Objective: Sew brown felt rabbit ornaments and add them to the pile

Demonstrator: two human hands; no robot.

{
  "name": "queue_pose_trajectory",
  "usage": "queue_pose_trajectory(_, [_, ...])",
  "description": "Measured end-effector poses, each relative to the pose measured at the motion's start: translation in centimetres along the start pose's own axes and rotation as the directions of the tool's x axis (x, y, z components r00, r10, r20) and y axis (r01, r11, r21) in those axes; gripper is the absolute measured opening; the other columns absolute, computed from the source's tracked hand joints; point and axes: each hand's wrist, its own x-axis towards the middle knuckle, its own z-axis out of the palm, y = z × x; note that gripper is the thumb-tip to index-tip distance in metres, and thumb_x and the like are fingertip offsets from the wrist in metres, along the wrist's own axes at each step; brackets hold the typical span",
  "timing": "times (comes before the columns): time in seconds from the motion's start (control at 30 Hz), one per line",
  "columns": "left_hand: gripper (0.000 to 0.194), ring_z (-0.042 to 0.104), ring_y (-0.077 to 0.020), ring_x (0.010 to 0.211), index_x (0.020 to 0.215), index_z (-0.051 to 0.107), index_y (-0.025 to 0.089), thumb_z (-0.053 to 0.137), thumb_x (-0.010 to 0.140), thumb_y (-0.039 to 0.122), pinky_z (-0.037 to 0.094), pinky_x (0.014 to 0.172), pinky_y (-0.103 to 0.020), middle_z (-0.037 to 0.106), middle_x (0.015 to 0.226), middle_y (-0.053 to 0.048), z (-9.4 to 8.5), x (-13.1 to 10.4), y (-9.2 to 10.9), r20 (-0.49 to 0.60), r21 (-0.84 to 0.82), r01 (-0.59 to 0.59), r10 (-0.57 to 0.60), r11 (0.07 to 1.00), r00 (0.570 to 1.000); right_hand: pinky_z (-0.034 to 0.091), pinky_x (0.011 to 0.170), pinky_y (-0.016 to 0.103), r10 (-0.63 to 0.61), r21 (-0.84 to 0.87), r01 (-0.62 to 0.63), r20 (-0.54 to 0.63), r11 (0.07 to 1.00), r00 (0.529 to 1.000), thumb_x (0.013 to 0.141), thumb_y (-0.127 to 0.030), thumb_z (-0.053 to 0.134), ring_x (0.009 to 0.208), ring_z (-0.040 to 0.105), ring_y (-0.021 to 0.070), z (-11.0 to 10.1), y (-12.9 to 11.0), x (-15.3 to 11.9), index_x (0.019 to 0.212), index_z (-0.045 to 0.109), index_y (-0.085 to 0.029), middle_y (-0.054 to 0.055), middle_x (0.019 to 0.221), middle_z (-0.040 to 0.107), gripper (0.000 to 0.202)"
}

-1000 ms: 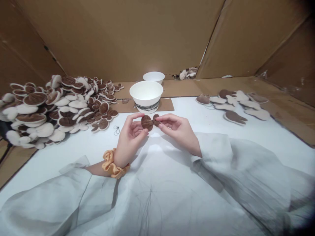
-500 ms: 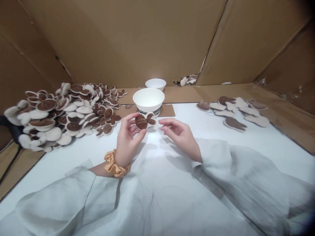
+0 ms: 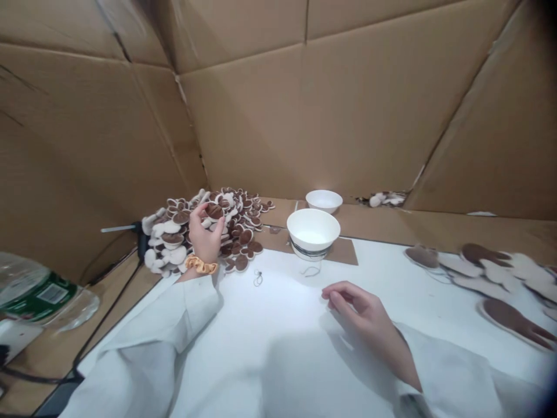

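Two hands: I see them wider apart now, the piece carried away from the right one.
Left hand [image 3: 205, 239]: grasping a brown, pale-edged fabric piece [image 3: 214, 212], now at the pile [image 3: 172, 239], left of centre.
Right hand [image 3: 368, 316]: loosely curled over the tabletop [image 3: 243, 337], lower right; I cannot tell if it pinches anything.
Front bowl [image 3: 313, 229]: just right of centre.

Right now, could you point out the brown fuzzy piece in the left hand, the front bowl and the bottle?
Fuzzy piece [image 3: 214, 211]: head view, on its brown face.
Front bowl [image 3: 313, 219]: head view, on its inner wall.
Bottle [image 3: 31, 297]: head view, on its green label.
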Motion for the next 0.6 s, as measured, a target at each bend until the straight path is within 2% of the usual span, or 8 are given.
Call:
queue_pose_trajectory(0.13, [0.048, 0.055, -0.0190, 0.087, 0.114, 0.046, 0.016, 0.062, 0.071, 0.030, 0.040, 0.086, -0.035, 0.057, 0.102, -0.008, -0.3, 1.4, -2.6, -0.038, 0.163, 0.073, -0.067, 0.984, 0.997, 0.049, 0.069, 0.028, 0.033, -0.030, -0.032, 0.045, 0.999, 0.998, 0.084, -0.039, 0.045, 0.074, 0.061, 0.0185, 0.1, 0.0, 0.0, 0.079, 0.061, -0.021, 0.004, 0.080, 0.065, 0.025])
queue_pose_trajectory(0.27, [0.048, 0.054, -0.0226, 0.086, 0.110, 0.047, 0.017, 0.064, 0.069, 0.034, 0.037, 0.086, -0.039, 0.058, 0.084, -0.004, -0.6, 2.2, -3.8, -0.043, 0.351, 0.172, -0.168, 0.920, 0.985, 0.049, 0.066, 0.027, 0.058, -0.055, -0.055, 0.053, 0.997, 0.997, 0.083, -0.039, 0.045, 0.072, 0.061, 0.0182, 0.2, -0.1, -0.1, 0.078, 0.061, -0.022, 0.003, 0.080, 0.066, 0.024])
queue_pose_trajectory(0.37, [0.048, 0.053, -0.0257, 0.088, 0.106, 0.049, 0.016, 0.065, 0.067, 0.038, 0.035, 0.084, -0.042, 0.056, 0.075, -0.003, -0.7, 2.4, -3.9, -0.032, 0.416, 0.206, -0.212, 0.886, 0.977, 0.048, 0.065, 0.026, 0.050, -0.065, -0.047, 0.050, 0.997, 0.998, 0.084, -0.038, 0.045, 0.073, 0.061, 0.0180, 0.2, -0.3, -0.1, 0.078, 0.061, -0.022, 0.003, 0.080, 0.066, 0.024])
queue_pose_trajectory(0.53, [0.051, 0.051, -0.0278, 0.087, 0.105, 0.050, 0.015, 0.068, 0.065, 0.040, 0.034, 0.083, -0.043, 0.054, 0.074, -0.004, -0.6, 2.4, -3.2, -0.037, 0.427, 0.228, -0.235, 0.875, 0.971, 0.047, 0.069, 0.025, 0.025, -0.068, -0.021, 0.057, 0.997, 0.998, 0.085, -0.038, 0.043, 0.077, 0.060, 0.0174, 0.1, 0.2, 0.0, 0.080, 0.060, -0.021, 0.003, 0.082, 0.065, 0.024])
queue_pose_trajectory(0.6, [0.050, 0.050, -0.0268, 0.085, 0.108, 0.048, 0.014, 0.065, 0.068, 0.041, 0.034, 0.082, -0.041, 0.053, 0.073, -0.003, -0.6, 1.9, -2.5, -0.056, 0.419, 0.195, -0.189, 0.887, 0.980, 0.047, 0.069, 0.025, 0.018, -0.071, -0.014, 0.056, 0.997, 0.998, 0.085, -0.038, 0.043, 0.078, 0.060, 0.0170, 0.2, 0.8, -0.1, 0.081, 0.060, -0.020, 0.004, 0.082, 0.065, 0.025])
